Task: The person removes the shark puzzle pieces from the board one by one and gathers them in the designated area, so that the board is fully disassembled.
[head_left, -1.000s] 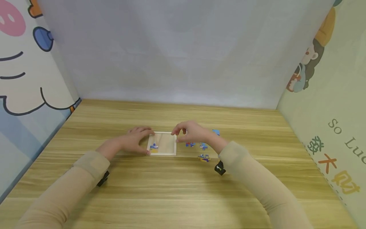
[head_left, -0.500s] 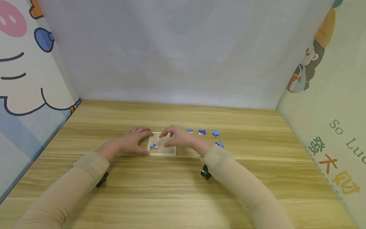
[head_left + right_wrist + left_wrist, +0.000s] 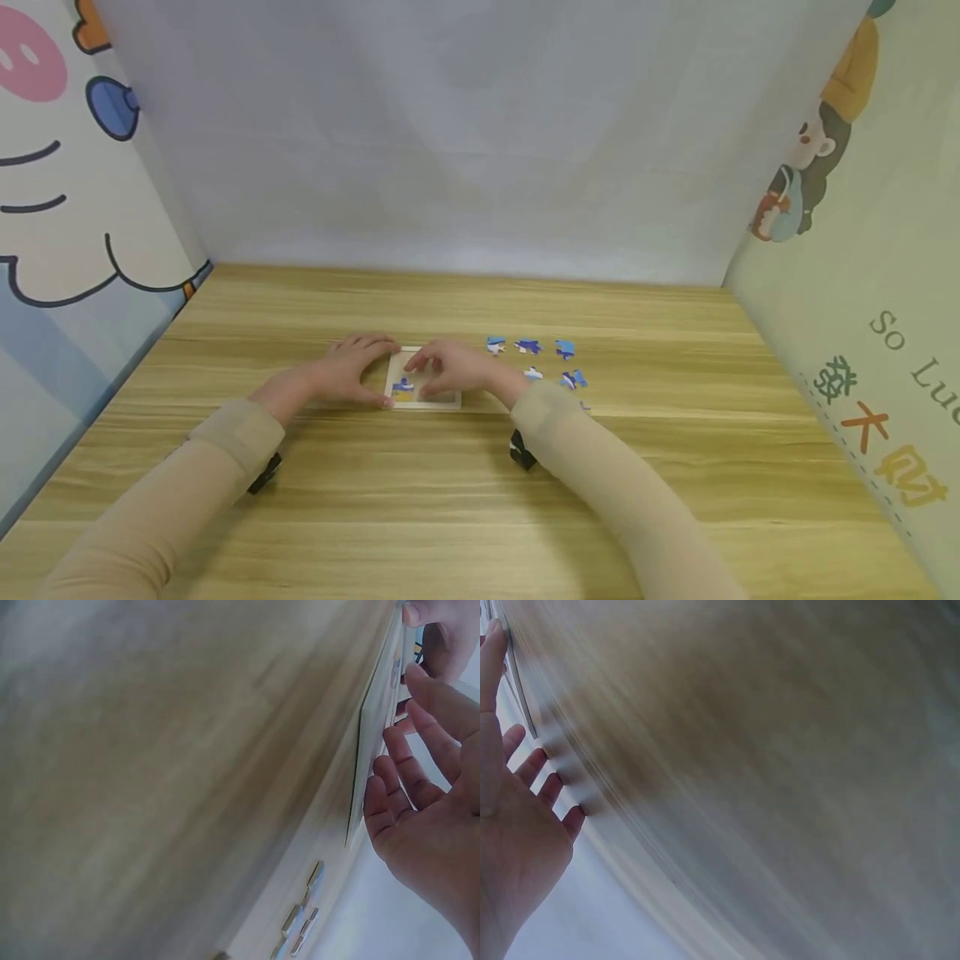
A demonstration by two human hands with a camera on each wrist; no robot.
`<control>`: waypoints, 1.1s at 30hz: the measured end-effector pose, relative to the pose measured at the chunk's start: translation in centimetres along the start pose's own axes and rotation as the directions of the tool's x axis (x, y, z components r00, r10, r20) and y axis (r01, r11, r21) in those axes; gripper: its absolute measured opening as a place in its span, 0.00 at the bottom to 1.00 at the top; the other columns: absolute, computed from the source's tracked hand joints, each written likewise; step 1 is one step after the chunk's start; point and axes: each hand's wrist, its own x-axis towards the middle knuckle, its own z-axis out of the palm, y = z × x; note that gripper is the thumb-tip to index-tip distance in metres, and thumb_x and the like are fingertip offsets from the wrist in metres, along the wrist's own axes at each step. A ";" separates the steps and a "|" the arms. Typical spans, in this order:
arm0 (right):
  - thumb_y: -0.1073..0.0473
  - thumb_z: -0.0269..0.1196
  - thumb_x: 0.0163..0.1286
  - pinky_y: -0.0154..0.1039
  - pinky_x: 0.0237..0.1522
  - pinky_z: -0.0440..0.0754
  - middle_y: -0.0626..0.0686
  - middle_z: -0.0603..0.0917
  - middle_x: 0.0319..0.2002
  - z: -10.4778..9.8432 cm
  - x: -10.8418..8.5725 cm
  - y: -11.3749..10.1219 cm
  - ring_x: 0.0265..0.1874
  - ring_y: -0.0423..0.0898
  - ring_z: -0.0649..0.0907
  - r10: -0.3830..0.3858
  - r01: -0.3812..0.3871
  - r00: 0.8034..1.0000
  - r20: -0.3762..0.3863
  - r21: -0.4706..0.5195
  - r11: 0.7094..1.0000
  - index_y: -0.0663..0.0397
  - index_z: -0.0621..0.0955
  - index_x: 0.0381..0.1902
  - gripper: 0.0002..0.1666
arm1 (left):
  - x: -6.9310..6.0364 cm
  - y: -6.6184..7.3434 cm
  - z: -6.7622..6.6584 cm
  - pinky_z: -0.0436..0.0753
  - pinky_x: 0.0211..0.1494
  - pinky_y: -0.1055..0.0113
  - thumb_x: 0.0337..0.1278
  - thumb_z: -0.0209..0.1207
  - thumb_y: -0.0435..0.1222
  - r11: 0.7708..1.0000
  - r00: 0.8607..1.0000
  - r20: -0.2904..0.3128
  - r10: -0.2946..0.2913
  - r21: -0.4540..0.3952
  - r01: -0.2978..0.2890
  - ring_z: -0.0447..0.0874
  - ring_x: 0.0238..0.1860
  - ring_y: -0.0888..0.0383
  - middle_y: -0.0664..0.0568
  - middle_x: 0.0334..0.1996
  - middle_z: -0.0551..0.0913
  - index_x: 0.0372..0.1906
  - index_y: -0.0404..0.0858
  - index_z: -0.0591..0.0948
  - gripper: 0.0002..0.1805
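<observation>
In the head view, my left hand (image 3: 351,371) rests on the table with thumb and fingers spread, touching the left corners of a square wooden puzzle tray (image 3: 453,406). A blue, white and yellow puzzle piece (image 3: 403,387) lies in the tray's lower-left corner. My right hand (image 3: 457,367) hovers over the tray, thumb and index finger bent down beside that piece. Any piece between its fingertips cannot be made out. From the right wrist view, the right hand (image 3: 431,787) has thumb and fingers apart close to the tray (image 3: 367,742).
Right of the tray lie loose puzzle pieces: a blue-and-white one (image 3: 496,344), a dark blue one (image 3: 527,346), a light blue one (image 3: 565,348) and several others. The right forearm covers part of this group. A pale cloth (image 3: 465,167) hangs behind the wooden table (image 3: 390,500).
My right hand has moved left from beside the loose pieces, across the tray's right edge, and sunk towards its lower-left part. The left hand has stayed at the tray's left side.
</observation>
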 end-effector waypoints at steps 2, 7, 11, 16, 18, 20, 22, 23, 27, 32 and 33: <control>0.55 0.69 0.60 0.39 0.57 0.72 0.50 0.78 0.56 0.1 0.1 0.0 0.54 0.44 0.74 0.012 -0.012 1.000 0.005 -0.015 1.000 0.48 0.80 0.55 0.24 | 0.0 -0.1 0.1 0.52 0.65 0.32 0.43 0.62 0.65 1.000 1.000 -0.004 0.003 0.005 -0.003 0.50 0.71 0.38 0.44 0.72 0.56 0.70 0.43 0.62 0.51; 0.55 0.68 0.60 0.38 0.54 0.72 0.53 0.76 0.54 0.3 0.4 -0.3 0.51 0.45 0.73 0.013 -0.012 1.000 0.020 -0.054 0.998 0.48 0.81 0.53 0.22 | 0.0 -0.1 0.1 0.52 0.65 0.32 0.44 0.62 0.65 1.000 1.000 -0.006 0.005 0.006 -0.005 0.50 0.71 0.39 0.44 0.72 0.56 0.71 0.43 0.61 0.51; 0.56 0.67 0.61 0.38 0.53 0.71 0.53 0.75 0.53 0.3 0.4 -0.6 0.50 0.45 0.73 0.018 -0.016 0.999 0.031 -0.044 0.999 0.49 0.82 0.52 0.20 | -0.1 -0.1 0.1 0.51 0.65 0.32 0.44 0.61 0.65 1.000 1.000 0.000 0.003 -0.001 -0.003 0.49 0.71 0.38 0.44 0.72 0.56 0.71 0.43 0.61 0.51; 0.57 0.67 0.61 0.40 0.56 0.70 0.52 0.75 0.53 0.3 0.5 -0.5 0.51 0.45 0.72 0.028 -0.027 0.999 0.033 -0.013 1.000 0.49 0.81 0.52 0.19 | -0.1 -0.1 0.1 0.51 0.66 0.33 0.44 0.61 0.65 1.000 1.000 0.001 -0.001 -0.001 0.001 0.48 0.71 0.38 0.44 0.72 0.55 0.71 0.43 0.61 0.51; 0.57 0.67 0.61 0.40 0.56 0.71 0.52 0.76 0.54 0.4 0.5 -0.4 0.52 0.45 0.73 0.024 -0.024 0.999 0.029 0.004 1.000 0.49 0.81 0.51 0.19 | -0.2 -0.1 0.1 0.51 0.66 0.33 0.44 0.62 0.65 1.000 1.000 -0.003 -0.001 -0.001 0.001 0.48 0.71 0.38 0.44 0.72 0.55 0.71 0.43 0.61 0.51; 0.58 0.67 0.61 0.39 0.55 0.71 0.50 0.77 0.53 0.4 0.6 -0.2 0.52 0.44 0.73 0.019 -0.020 1.000 0.024 0.038 0.999 0.49 0.81 0.51 0.19 | -0.1 0.0 0.1 0.51 0.65 0.32 0.44 0.62 0.64 1.000 1.000 -0.008 0.001 0.002 -0.001 0.49 0.71 0.38 0.44 0.72 0.55 0.70 0.43 0.61 0.50; 0.60 0.67 0.61 0.37 0.53 0.73 0.49 0.78 0.51 0.5 0.6 -0.1 0.50 0.42 0.75 0.013 -0.014 1.000 0.018 0.083 0.996 0.50 0.81 0.50 0.17 | -0.1 0.0 0.1 0.51 0.66 0.33 0.44 0.62 0.64 1.000 1.000 -0.010 0.001 0.001 -0.001 0.49 0.71 0.38 0.44 0.72 0.55 0.70 0.43 0.61 0.50; 0.61 0.66 0.62 0.36 0.52 0.74 0.49 0.79 0.49 0.5 0.7 0.0 0.49 0.42 0.75 0.007 -0.009 1.000 0.017 0.110 0.994 0.51 0.80 0.49 0.17 | -0.1 0.0 0.1 0.51 0.65 0.33 0.44 0.62 0.64 1.000 1.000 -0.011 0.002 0.001 -0.002 0.49 0.71 0.38 0.44 0.72 0.55 0.70 0.43 0.61 0.50; 0.64 0.64 0.63 0.32 0.47 0.76 0.49 0.81 0.41 0.6 0.7 0.1 0.42 0.41 0.78 0.010 -0.015 1.000 0.024 0.211 0.977 0.55 0.79 0.47 0.14 | -0.1 0.0 0.2 0.51 0.66 0.33 0.44 0.62 0.64 1.000 1.000 -0.011 0.001 -0.002 -0.001 0.49 0.71 0.38 0.44 0.72 0.55 0.70 0.43 0.61 0.51; 0.63 0.63 0.64 0.31 0.43 0.77 0.48 0.82 0.36 0.5 0.7 -0.1 0.37 0.39 0.80 0.055 -0.062 0.998 0.036 0.244 0.968 0.53 0.78 0.46 0.12 | 0.0 -0.3 0.3 0.51 0.65 0.32 0.43 0.61 0.66 1.000 1.000 -0.009 -0.002 0.000 0.002 0.49 0.71 0.38 0.45 0.72 0.55 0.70 0.44 0.61 0.51; 0.63 0.63 0.65 0.31 0.42 0.77 0.48 0.83 0.36 0.5 0.7 -0.2 0.36 0.39 0.80 0.065 -0.072 0.997 0.036 0.241 0.968 0.52 0.78 0.46 0.12 | 0.0 -0.3 0.3 0.51 0.65 0.32 0.43 0.61 0.66 1.000 1.000 -0.007 -0.004 0.000 0.004 0.49 0.71 0.38 0.45 0.72 0.55 0.70 0.44 0.61 0.51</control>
